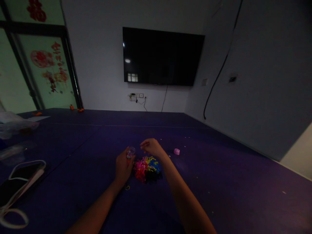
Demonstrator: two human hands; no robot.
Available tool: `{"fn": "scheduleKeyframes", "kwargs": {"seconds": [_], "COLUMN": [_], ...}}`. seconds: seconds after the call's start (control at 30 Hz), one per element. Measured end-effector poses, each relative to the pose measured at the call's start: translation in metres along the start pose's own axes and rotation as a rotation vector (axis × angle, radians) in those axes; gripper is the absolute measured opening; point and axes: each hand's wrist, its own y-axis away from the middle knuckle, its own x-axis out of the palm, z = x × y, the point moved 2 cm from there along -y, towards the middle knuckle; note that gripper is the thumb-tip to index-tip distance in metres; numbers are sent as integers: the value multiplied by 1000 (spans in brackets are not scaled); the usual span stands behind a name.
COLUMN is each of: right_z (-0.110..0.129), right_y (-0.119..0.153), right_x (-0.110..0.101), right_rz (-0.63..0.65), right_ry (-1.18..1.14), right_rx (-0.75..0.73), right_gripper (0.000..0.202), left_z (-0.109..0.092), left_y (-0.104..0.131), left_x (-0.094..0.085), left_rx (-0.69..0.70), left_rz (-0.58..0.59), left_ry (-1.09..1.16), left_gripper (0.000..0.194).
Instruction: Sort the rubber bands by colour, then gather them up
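Observation:
A small clear container point(131, 151) is held upright in my left hand point(123, 165), whose fingers wrap round it; something red shows low inside it. Just right of the container's mouth is my right hand point(151, 147), its fingers pressed together; what they hold, if anything, is too small to make out. Below and between the hands lies a loose pile of small colourful bands point(143, 167), pink, red, yellow, blue and black. One yellowish band point(127, 187) lies apart, near my left wrist.
A pink lump point(176, 151) sits right of my right hand on the purple surface point(219, 182). A phone point(21, 177) with a white cable lies at the left, below clear plastic bags point(14, 126). Small white scraps dot the right side.

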Motion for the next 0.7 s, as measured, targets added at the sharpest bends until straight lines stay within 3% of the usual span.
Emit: {"fn": "scheduleKeyframes", "kwargs": {"seconds": [0.1,0.23,0.33,0.43,0.5,0.57,0.7], "right_z": [7,15,19,20,19,17,5], "right_y": [8,26,35,38,37,34,20], "right_x": [20,69,100,114,111,97,51], "right_rz": [248,644,659,655,735,730,488], "right_ry": [238,544,725,811,805,786,733], "right_rx": [-111,-161,-200,-245,-220,-186,-78], "right_gripper": [10,14,21,24,26,25,18], "left_z": [10,28,36,35,32,27,19], "left_y": [-8,-14,-14,-13,-13,-12,-11], "left_x": [-8,-13,-11,-8,-6,-5,-5], "left_rx": [-125,-218,-224,-191,-172,-166,-140], "left_rz": [-148,-251,-252,-209,-173,-148,-95], "left_ry": [-35,-37,-31,-14,7,14,8], "left_gripper": [47,48,48,48,48,48,48]}}
